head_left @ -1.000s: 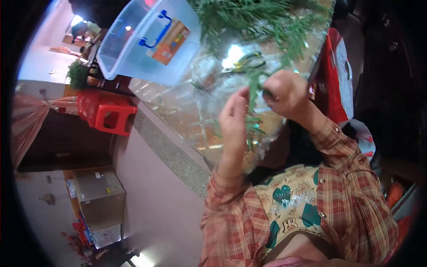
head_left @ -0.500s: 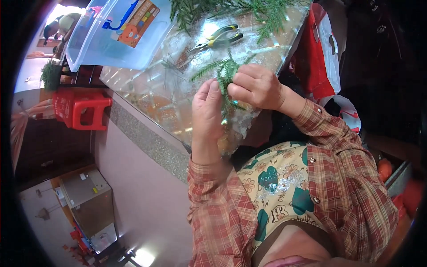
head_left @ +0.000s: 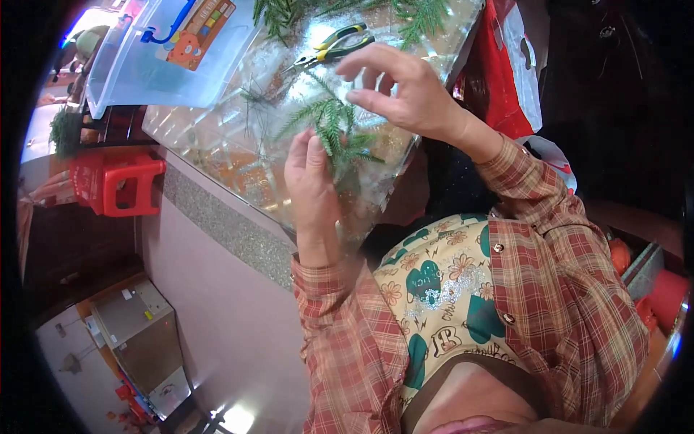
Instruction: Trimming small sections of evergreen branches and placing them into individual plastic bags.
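Observation:
A green artificial pine sprig [head_left: 331, 124] with several feathery branchlets is pinched in my left hand [head_left: 311, 170], between thumb and fingers, above the glass-topped table [head_left: 224, 155]. My right hand [head_left: 408, 90] hovers to the right of the sprig and above it, apart from it, fingers curved and spread from the thumb with nothing seen between them. Just beyond lie pliers [head_left: 336, 45] with yellow and black handles, their handles spread. More green sprigs [head_left: 423, 22] lie at the table's far side, and thin loose stems [head_left: 260, 108] lie left of my hands.
A clear plastic bin [head_left: 155, 76] with a blue handle stands at the table's far left. Red stools [head_left: 119, 184] are on the floor to the left. A red and white bag [head_left: 510, 72] hangs by the table's right edge. A brown cabinet [head_left: 141, 329] stands lower left.
My right hand has let go of the sprig and lifted away, its fingers opening. My left hand still holds the sprig, whose branchlets are now more spread. The whole view has shifted slightly.

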`<move>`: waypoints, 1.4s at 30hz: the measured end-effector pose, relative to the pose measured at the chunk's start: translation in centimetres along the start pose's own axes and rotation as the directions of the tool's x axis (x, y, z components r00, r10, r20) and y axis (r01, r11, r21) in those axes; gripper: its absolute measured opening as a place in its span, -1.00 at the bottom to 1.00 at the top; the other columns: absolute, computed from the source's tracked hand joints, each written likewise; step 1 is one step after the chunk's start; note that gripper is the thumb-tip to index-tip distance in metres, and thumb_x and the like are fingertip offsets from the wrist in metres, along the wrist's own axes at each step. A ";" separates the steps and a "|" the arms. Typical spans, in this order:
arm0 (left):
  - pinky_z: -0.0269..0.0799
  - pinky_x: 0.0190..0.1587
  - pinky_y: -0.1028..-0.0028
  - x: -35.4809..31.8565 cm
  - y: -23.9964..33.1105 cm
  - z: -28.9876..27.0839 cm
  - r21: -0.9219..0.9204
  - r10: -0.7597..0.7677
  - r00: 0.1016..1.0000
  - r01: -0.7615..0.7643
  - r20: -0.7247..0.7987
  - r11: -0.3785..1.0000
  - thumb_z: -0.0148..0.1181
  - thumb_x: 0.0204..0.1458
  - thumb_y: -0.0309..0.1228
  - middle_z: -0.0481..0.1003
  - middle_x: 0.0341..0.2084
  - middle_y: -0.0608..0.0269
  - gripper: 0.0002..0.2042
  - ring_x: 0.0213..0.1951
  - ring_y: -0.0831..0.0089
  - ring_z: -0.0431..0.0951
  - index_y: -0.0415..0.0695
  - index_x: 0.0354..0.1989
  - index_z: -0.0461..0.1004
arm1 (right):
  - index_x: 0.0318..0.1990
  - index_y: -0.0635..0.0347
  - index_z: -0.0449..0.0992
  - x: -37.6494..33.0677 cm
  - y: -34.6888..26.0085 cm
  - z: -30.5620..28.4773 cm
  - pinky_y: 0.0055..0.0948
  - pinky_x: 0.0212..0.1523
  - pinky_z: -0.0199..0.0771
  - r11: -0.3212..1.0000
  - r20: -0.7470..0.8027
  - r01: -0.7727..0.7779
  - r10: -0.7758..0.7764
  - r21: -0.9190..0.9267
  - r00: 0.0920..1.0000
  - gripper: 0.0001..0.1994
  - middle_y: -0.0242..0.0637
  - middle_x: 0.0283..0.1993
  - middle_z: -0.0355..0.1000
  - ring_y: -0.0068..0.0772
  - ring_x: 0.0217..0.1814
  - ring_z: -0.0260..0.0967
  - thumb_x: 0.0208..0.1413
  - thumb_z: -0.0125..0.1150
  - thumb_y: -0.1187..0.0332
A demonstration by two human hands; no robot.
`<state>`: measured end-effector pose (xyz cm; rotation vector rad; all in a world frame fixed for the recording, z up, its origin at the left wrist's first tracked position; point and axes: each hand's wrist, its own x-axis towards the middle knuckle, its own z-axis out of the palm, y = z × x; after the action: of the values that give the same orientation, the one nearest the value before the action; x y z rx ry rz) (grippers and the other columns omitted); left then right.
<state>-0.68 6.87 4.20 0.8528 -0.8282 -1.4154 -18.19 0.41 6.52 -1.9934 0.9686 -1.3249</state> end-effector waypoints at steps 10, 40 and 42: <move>0.35 -0.19 0.60 -0.9 0.2 -0.6 -0.029 -0.099 0.986 0.104 0.133 0.994 0.00 0.13 -0.41 0.46 -0.29 0.27 -0.80 -0.26 0.60 0.44 -0.26 -0.15 0.35 | -0.18 0.19 0.47 -1.0 0.9 1.7 -0.53 -0.33 0.41 0.987 0.255 -0.110 0.078 0.115 0.964 -0.77 -0.29 -0.23 0.45 -0.54 -0.34 0.39 -0.02 0.20 0.35; 0.26 -0.13 0.63 -1.9 0.2 -1.2 0.201 0.143 0.984 -0.119 -0.111 0.972 0.08 0.08 -0.44 0.39 -0.25 0.34 -0.76 -0.20 0.62 0.34 -0.27 -0.11 0.33 | 0.06 0.31 0.31 -2.2 3.1 -1.6 -0.41 0.13 0.22 0.644 0.364 -0.365 0.141 0.673 0.921 -0.56 -0.14 0.02 0.35 -0.33 0.08 0.30 0.06 0.08 0.26; 0.25 -0.13 0.63 -1.8 0.0 -1.0 0.198 0.144 0.986 -0.124 -0.089 0.972 0.08 0.08 -0.44 0.38 -0.25 0.35 -0.76 -0.21 0.63 0.34 -0.27 -0.11 0.33 | 0.08 0.32 0.28 -3.4 1.9 -1.3 -0.39 0.13 0.22 0.544 0.428 -0.438 0.154 0.715 0.891 -0.54 -0.12 0.04 0.32 -0.31 0.10 0.29 0.06 0.07 0.26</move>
<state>0.22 8.63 3.77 0.9892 -0.9365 -1.1766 -20.76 2.03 3.73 -1.1867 0.3879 -0.9344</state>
